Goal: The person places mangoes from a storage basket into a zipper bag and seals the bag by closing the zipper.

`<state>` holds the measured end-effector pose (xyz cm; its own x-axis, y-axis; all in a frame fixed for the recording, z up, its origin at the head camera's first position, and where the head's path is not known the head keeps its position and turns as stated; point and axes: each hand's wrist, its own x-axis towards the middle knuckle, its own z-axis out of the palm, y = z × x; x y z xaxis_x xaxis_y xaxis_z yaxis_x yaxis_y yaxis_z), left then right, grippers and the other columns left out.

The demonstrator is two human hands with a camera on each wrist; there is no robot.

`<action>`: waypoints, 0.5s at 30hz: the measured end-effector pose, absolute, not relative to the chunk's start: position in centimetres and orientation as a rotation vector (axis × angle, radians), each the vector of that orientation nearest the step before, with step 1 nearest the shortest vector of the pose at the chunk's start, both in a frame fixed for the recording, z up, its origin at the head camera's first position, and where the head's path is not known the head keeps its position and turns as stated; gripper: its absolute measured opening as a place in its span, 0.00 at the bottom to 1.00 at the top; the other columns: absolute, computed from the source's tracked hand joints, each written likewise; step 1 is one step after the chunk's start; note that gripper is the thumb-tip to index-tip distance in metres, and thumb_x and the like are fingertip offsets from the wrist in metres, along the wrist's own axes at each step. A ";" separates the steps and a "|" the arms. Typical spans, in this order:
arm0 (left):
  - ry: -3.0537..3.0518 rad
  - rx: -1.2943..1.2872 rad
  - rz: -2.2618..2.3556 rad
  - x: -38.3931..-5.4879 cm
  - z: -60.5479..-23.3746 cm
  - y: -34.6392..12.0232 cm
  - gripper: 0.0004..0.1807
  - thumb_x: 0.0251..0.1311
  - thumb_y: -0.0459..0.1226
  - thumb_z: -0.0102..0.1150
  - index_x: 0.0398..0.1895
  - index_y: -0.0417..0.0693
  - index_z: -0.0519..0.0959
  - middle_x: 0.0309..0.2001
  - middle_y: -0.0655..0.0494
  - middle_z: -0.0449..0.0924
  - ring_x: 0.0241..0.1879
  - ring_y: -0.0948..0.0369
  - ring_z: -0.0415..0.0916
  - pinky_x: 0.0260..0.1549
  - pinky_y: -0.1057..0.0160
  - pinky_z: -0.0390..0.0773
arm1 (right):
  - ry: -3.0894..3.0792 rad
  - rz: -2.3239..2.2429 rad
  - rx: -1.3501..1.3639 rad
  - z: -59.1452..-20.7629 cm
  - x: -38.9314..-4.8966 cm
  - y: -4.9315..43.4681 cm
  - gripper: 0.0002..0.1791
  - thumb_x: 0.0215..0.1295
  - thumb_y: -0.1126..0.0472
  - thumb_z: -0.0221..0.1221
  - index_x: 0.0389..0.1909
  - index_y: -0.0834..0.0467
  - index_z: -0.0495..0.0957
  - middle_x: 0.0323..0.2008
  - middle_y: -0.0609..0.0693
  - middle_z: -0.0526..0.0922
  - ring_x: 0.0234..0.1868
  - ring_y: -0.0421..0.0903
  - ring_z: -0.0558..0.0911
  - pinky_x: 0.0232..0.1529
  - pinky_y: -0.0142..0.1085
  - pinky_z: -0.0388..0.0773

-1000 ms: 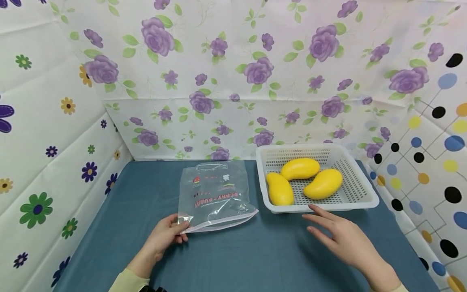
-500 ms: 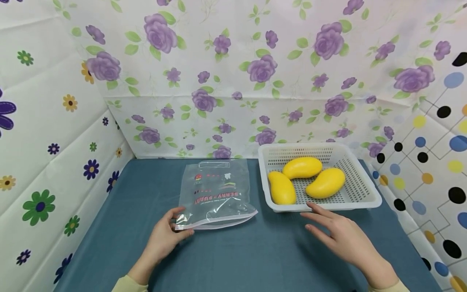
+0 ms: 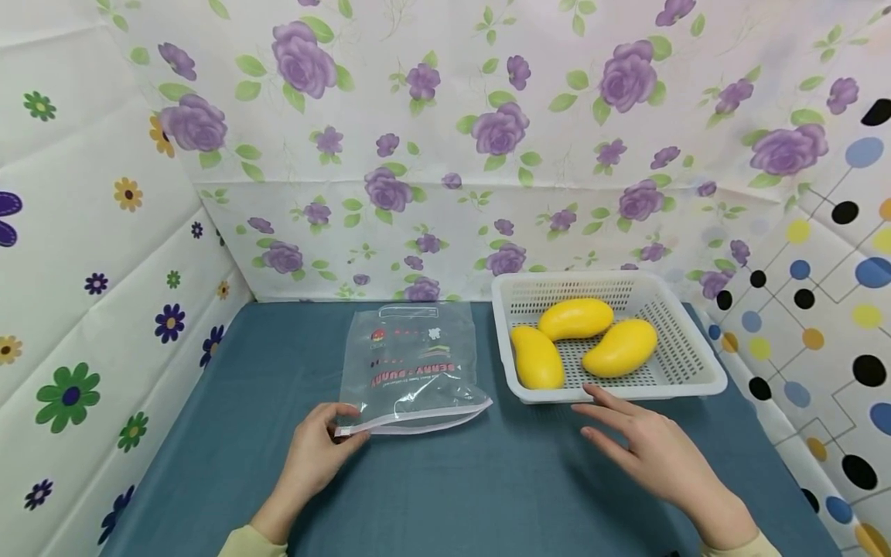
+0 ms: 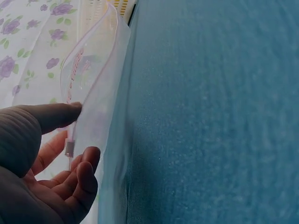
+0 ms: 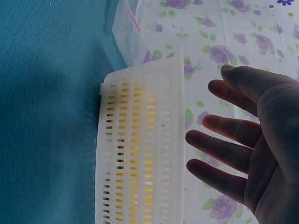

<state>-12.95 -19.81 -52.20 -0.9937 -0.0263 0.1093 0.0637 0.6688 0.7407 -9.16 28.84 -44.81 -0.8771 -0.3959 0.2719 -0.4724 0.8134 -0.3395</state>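
Note:
A clear zip bag (image 3: 411, 363) with a pink-white zip edge lies on the table, its mouth slightly parted toward me. My left hand (image 3: 313, 452) is at the bag's left front corner, thumb in front of the zip edge and index finger over the bag. In the left wrist view, the small slider (image 4: 69, 147) shows in the gap between thumb and loosely bent fingers; no firm pinch shows. My right hand (image 3: 650, 452) hovers with fingers spread by the front rim of a white basket (image 3: 678, 360), holding nothing. Yellow mangoes (image 3: 537, 357), three in all, lie in the basket.
A blue-green cloth (image 3: 473, 495) covers the table. Behind it stands a floral sheet (image 3: 445, 155). Patterned sheets close in the left side (image 3: 104, 309) and the right side (image 3: 828, 309).
My left hand has loosened its hold on the bag's corner: the thumb moved off the bag's top to its front edge, and the index finger came over the top. The right hand stays nearly still.

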 end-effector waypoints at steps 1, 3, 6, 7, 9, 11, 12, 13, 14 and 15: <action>-2.759 -0.038 -1.237 -12.9 -52.2 -19.8 0.16 0.56 0.34 0.82 0.46 0.47 0.87 0.46 0.51 0.83 0.29 0.63 0.74 0.30 0.64 0.76 | -2.808 0.593 0.679 -44.8 -9.2 28.8 0.22 0.72 0.50 0.71 0.65 0.46 0.85 0.72 0.53 0.78 0.22 0.25 0.72 0.25 0.31 0.72; -2.738 -0.048 -1.242 -12.9 -52.2 -19.7 0.14 0.58 0.34 0.81 0.45 0.47 0.87 0.46 0.51 0.83 0.30 0.64 0.77 0.32 0.65 0.79 | -2.807 0.586 0.679 -44.8 -9.2 28.7 0.22 0.72 0.50 0.71 0.65 0.46 0.85 0.72 0.53 0.78 0.23 0.26 0.74 0.26 0.31 0.73; -2.717 -0.043 -1.232 -12.9 -52.1 -19.5 0.11 0.60 0.34 0.79 0.43 0.48 0.87 0.44 0.51 0.82 0.30 0.65 0.79 0.33 0.65 0.80 | -2.789 0.570 0.688 -44.7 -9.3 28.6 0.22 0.71 0.50 0.71 0.64 0.46 0.86 0.71 0.53 0.79 0.27 0.27 0.78 0.28 0.32 0.76; -2.712 -0.038 -1.227 -12.9 -52.1 -19.4 0.10 0.60 0.34 0.79 0.43 0.48 0.87 0.44 0.52 0.82 0.30 0.65 0.79 0.33 0.65 0.81 | -2.790 0.577 0.690 -44.7 -9.3 28.6 0.22 0.71 0.50 0.71 0.65 0.46 0.86 0.71 0.53 0.79 0.26 0.27 0.77 0.27 0.32 0.75; -2.708 -0.027 -1.210 -12.9 -52.0 -19.3 0.09 0.62 0.35 0.78 0.42 0.49 0.87 0.43 0.52 0.82 0.30 0.65 0.78 0.33 0.64 0.80 | -2.786 0.584 0.696 -44.7 -9.3 28.5 0.22 0.71 0.50 0.71 0.65 0.46 0.85 0.71 0.53 0.79 0.24 0.27 0.76 0.27 0.31 0.74; -2.700 -0.010 -1.195 -13.0 -51.9 -19.1 0.07 0.63 0.36 0.77 0.40 0.50 0.87 0.43 0.52 0.81 0.29 0.64 0.77 0.33 0.64 0.78 | -2.783 0.588 0.700 -44.7 -9.4 28.4 0.22 0.71 0.51 0.71 0.65 0.45 0.85 0.71 0.54 0.79 0.24 0.27 0.75 0.26 0.31 0.73; -2.695 -0.003 -1.188 -13.0 -51.9 -19.1 0.06 0.63 0.36 0.77 0.39 0.50 0.87 0.43 0.52 0.82 0.29 0.64 0.76 0.33 0.63 0.77 | -2.780 0.586 0.701 -44.6 -9.4 28.4 0.22 0.71 0.51 0.71 0.65 0.45 0.85 0.71 0.54 0.79 0.24 0.27 0.76 0.26 0.31 0.73; -2.691 0.005 -1.178 -13.0 -51.8 -19.0 0.05 0.64 0.36 0.77 0.39 0.50 0.87 0.42 0.53 0.82 0.29 0.64 0.76 0.32 0.63 0.77 | -2.783 0.589 0.702 -44.6 -9.4 28.3 0.22 0.71 0.51 0.71 0.65 0.45 0.85 0.71 0.54 0.79 0.23 0.27 0.75 0.26 0.31 0.73; -2.685 0.014 -1.170 -13.0 -51.8 -18.9 0.05 0.64 0.37 0.77 0.38 0.50 0.87 0.42 0.53 0.82 0.29 0.63 0.75 0.32 0.63 0.76 | -2.782 0.590 0.702 -44.6 -9.5 28.3 0.22 0.71 0.51 0.71 0.65 0.45 0.85 0.71 0.55 0.79 0.24 0.28 0.76 0.26 0.31 0.73; -2.676 0.024 -1.165 -13.0 -51.8 -18.8 0.05 0.65 0.37 0.76 0.37 0.50 0.88 0.42 0.53 0.82 0.29 0.63 0.75 0.32 0.63 0.76 | -2.783 0.591 0.702 -44.6 -9.5 28.2 0.22 0.71 0.51 0.71 0.65 0.45 0.86 0.71 0.55 0.79 0.24 0.28 0.76 0.26 0.31 0.73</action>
